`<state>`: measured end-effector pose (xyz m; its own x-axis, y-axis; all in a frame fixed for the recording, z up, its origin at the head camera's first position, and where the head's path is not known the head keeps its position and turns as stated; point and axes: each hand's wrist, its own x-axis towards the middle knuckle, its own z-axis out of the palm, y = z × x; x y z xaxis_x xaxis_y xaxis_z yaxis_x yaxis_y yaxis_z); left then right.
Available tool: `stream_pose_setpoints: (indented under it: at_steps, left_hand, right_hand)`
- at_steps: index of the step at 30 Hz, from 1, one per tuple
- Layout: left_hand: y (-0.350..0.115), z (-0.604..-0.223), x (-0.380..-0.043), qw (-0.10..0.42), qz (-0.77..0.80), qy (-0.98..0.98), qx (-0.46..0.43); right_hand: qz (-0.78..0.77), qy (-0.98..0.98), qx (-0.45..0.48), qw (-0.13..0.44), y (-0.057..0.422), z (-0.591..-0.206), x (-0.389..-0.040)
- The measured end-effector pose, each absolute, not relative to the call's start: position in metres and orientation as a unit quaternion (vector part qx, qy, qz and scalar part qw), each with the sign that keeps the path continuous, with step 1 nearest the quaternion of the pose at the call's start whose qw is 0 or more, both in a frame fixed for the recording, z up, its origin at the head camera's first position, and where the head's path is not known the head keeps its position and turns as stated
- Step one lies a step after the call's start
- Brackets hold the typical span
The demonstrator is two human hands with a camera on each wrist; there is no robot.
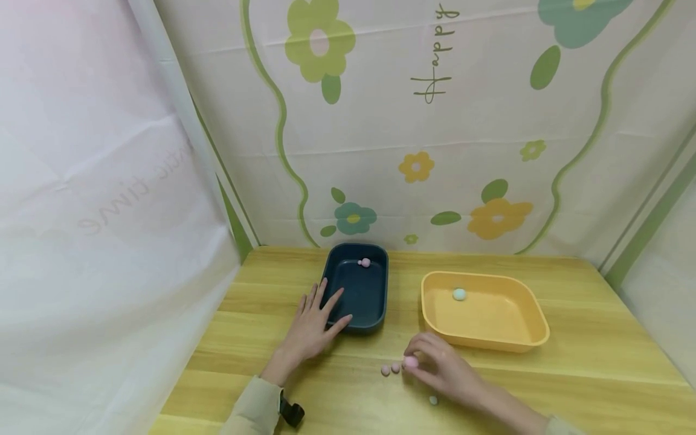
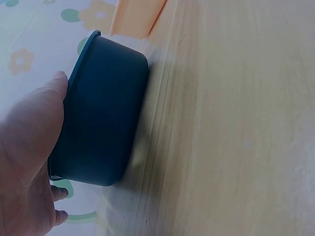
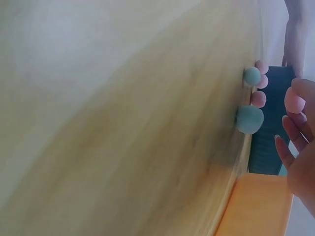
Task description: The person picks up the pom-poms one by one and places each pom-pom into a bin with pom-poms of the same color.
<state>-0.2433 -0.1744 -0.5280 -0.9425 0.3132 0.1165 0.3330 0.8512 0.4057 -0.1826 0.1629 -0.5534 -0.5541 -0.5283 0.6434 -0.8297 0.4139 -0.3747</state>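
The right hand (image 1: 441, 370) has its grip closed on a pink ball (image 1: 410, 361), pinched between thumb and fingertips at the left end of the hand. The ball is held above the table (image 1: 598, 338), left of the near left corner of the yellow tray (image 1: 489, 321). Just left of it, small pink balls (image 1: 395, 367) lie in a row; a small green ball (image 1: 433, 400) lies nearer, by the heel of the hand. The left hand (image 1: 313, 324) holds nothing, its spread fingers resting over the left and near rim of the dark blue tray (image 1: 359, 299).

The right wrist view shows a larger green ball (image 3: 250, 119) on the table that the head view does not, and a gap between held ball and tabletop. Only the head view looks into the trays: a pink pair (image 1: 365, 263), one bigger, at the far end of the blue one, a pale green ball (image 1: 459, 294) in the yellow one. The left wrist view shows the blue tray's outer wall, the thumb against its rim.
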Motion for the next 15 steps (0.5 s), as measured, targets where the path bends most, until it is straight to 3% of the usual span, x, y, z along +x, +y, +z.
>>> stream_pose_setpoints:
  at_steps: [15]
  left_hand:
    - [-0.1751, -0.5334, -0.2454, 0.03, -0.224, -0.959, -0.173]
  right_hand:
    - [0.334, -0.802, 0.429, 0.247, 0.163, -0.5452, -0.1896]
